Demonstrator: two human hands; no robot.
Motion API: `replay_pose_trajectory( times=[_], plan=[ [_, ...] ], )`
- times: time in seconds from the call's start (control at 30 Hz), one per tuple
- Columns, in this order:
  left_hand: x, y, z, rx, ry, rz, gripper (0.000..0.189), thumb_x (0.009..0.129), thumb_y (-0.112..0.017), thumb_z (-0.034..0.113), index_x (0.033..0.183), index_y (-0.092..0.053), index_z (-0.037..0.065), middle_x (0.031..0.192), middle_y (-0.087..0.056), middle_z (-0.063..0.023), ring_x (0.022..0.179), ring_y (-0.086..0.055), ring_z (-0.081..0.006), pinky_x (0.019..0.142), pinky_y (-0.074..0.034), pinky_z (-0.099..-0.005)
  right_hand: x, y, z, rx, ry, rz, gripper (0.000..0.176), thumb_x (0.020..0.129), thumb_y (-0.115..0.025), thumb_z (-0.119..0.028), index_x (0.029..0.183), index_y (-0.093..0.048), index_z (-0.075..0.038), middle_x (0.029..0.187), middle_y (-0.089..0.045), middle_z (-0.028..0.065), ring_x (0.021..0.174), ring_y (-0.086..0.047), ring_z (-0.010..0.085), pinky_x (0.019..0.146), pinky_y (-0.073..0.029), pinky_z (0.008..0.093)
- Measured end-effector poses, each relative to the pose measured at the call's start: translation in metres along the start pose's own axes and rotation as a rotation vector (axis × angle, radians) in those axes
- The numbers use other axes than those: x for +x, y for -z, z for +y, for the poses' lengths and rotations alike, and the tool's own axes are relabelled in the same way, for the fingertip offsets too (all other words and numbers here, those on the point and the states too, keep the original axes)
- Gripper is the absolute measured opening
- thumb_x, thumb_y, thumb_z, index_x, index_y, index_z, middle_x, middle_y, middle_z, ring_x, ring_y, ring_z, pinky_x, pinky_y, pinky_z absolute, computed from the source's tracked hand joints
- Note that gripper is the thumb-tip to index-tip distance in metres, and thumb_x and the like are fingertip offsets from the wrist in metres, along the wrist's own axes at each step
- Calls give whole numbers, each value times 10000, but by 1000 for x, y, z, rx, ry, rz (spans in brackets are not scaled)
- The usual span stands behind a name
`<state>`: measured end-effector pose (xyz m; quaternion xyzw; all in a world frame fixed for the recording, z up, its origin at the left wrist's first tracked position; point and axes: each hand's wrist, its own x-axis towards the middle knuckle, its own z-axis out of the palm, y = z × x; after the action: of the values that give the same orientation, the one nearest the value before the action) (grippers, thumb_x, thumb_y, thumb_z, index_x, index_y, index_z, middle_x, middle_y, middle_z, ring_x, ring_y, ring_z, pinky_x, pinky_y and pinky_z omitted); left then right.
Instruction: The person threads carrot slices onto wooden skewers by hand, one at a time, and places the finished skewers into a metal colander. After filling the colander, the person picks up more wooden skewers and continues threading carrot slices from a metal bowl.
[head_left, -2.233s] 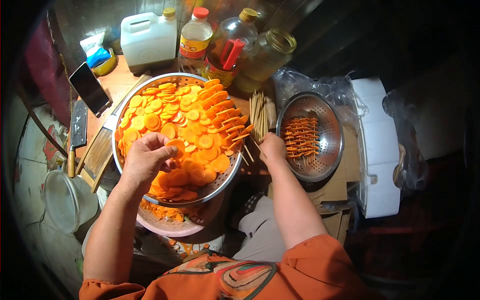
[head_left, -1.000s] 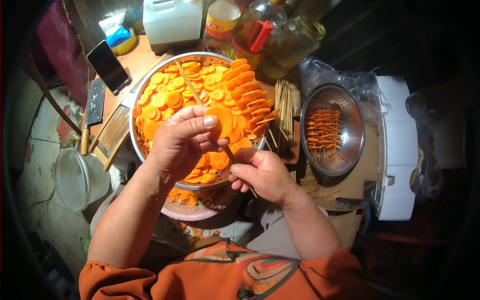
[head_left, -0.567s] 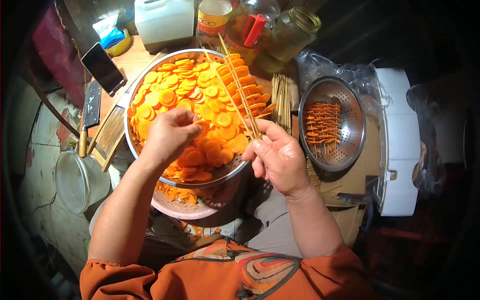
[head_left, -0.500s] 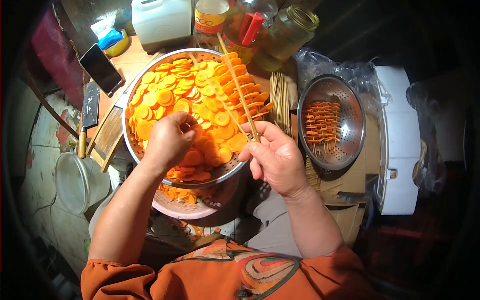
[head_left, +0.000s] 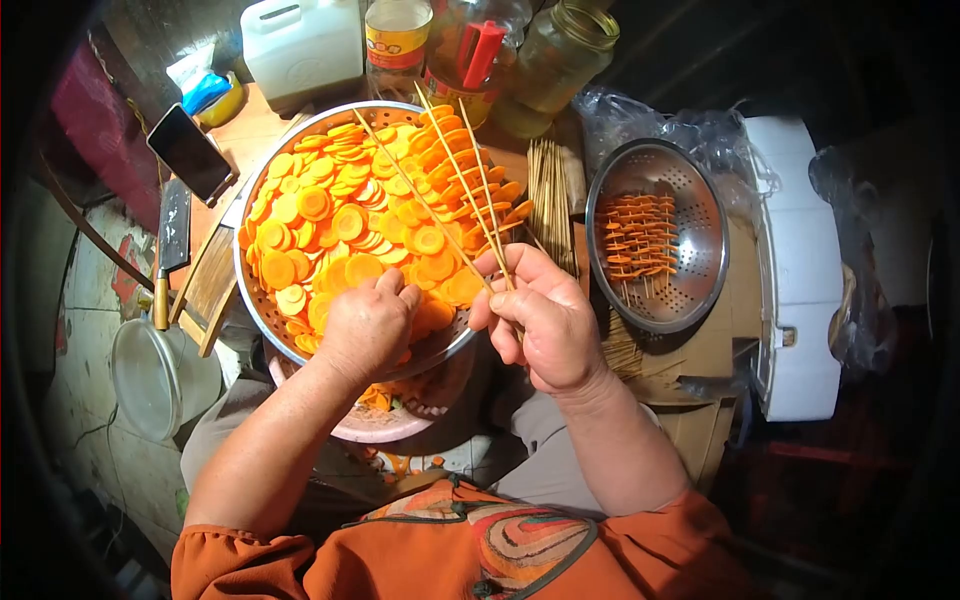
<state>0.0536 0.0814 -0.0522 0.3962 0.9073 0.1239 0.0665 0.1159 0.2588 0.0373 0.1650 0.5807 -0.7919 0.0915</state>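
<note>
Thin wooden skewers [head_left: 425, 205] fan upward from my right hand [head_left: 548, 318], whose thumb and fingers are closed around their lower ends. They cross over a large metal colander [head_left: 243, 240] heaped with orange carrot slices [head_left: 340, 225]. Behind the skewers, spaced rows of slices [head_left: 470, 165] line the colander's right side. My left hand [head_left: 372, 325] rests low in the near part of the heap, knuckles up and fingers curled down among the slices. Its fingertips are hidden, and I cannot tell what they grip.
At right, a smaller colander [head_left: 705, 260] holds threaded carrot skewers [head_left: 640, 238]. A skewer bundle [head_left: 550, 195] lies between the colanders. A cleaver [head_left: 174, 225], a phone [head_left: 190, 150] and a white bucket [head_left: 150, 365] are at left. Jars [head_left: 565, 60] and a jug [head_left: 300, 50] stand behind; a pink basin [head_left: 385, 428] sits below.
My left hand has moved down and slightly right into the slices, its fingers turning downward. My right hand keeps the skewers, which have spread and tilted left. The view has shifted slightly.
</note>
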Motion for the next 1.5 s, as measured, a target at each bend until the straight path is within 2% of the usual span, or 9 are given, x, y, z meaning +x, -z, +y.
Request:
replay_pose_trajectory(
  times=[0.2, 0.27, 0.3, 0.4, 0.47, 0.5, 1.0, 1.27, 1.5],
  plan=[
    [-1, 4, -1, -151, 79, -5, 249, 609, -731, 167, 769, -574, 58, 761, -569, -106, 711, -615, -264, 623, -510, -372, -2, -2, 1, -53, -11, -14, 211, 848, -449, -68, 1047, -487, -7, 700, -563, 54, 461, -414, 31, 430, -335, 155],
    [4, 23, -11, -650, 348, -131, 146, 688, -661, 83, 712, -521, 51, 620, -552, -51, 600, -604, -170, 501, -477, -308, -4, -3, 1, -119, -48, -36, 195, 864, -476, -99, 1045, -494, -30, 682, -550, 35, 473, -409, 33, 432, -331, 164],
    [9, 32, -16, -1127, 522, -109, 128, 743, -617, 19, 699, -504, 61, 579, -548, -27, 584, -592, -119, 490, -461, -247, -5, -2, 2, -106, -51, -51, 168, 867, -510, -119, 1014, -512, -39, 668, -536, 10, 498, -436, 37, 456, -357, 176],
    [11, 52, -45, -1739, 647, 277, 103, 777, -591, 21, 838, -526, 73, 697, -593, -39, 610, -614, -135, 517, -494, -221, -3, -6, 9, -287, 6, -14, 134, 859, -527, -112, 970, -528, -37, 660, -521, -13, 525, -468, 34, 489, -390, 185],
    [9, 61, -57, -1895, 675, 387, 141, 796, -580, 44, 924, -520, 61, 781, -608, -43, 643, -625, -142, 556, -522, -225, -1, -8, 13, -308, 1, -13, 122, 856, -539, -112, 946, -535, -29, 655, -509, -24, 548, -486, 31, 516, -410, 195],
    [8, 68, -57, -1941, 680, 432, 131, 784, -589, 17, 894, -532, 58, 789, -605, -59, 651, -621, -164, 560, -522, -240, -1, -9, 14, -340, 18, -3, 125, 856, -538, -108, 951, -534, -28, 655, -509, -26, 545, -481, 31, 515, -406, 193],
    [-1, 66, -72, -2005, 714, 605, 127, 796, -573, 45, 907, -517, 70, 805, -595, -56, 681, -613, -168, 606, -524, -267, -1, -13, 21, -348, 53, 1, 133, 863, -539, -79, 974, -528, -8, 724, -537, -10, 561, -478, 32, 520, -409, 184],
    [4, 56, -58, -1614, 576, 753, 79, 803, -602, 21, 843, -546, 61, 776, -606, -28, 647, -607, -123, 596, -506, -244, -3, -14, 22, -322, 54, 16, 131, 866, -531, -69, 977, -530, 0, 726, -548, 0, 568, -499, 37, 532, -421, 188],
    [2, 44, -10, -1655, 438, 445, 91, 795, -616, -9, 859, -557, 19, 766, -622, -68, 656, -615, -147, 622, -504, -252, -2, -20, 17, -305, 13, 53, 137, 883, -519, -80, 990, -534, 4, 695, -574, 17, 534, -507, 40, 493, -408, 178]
  ],
)
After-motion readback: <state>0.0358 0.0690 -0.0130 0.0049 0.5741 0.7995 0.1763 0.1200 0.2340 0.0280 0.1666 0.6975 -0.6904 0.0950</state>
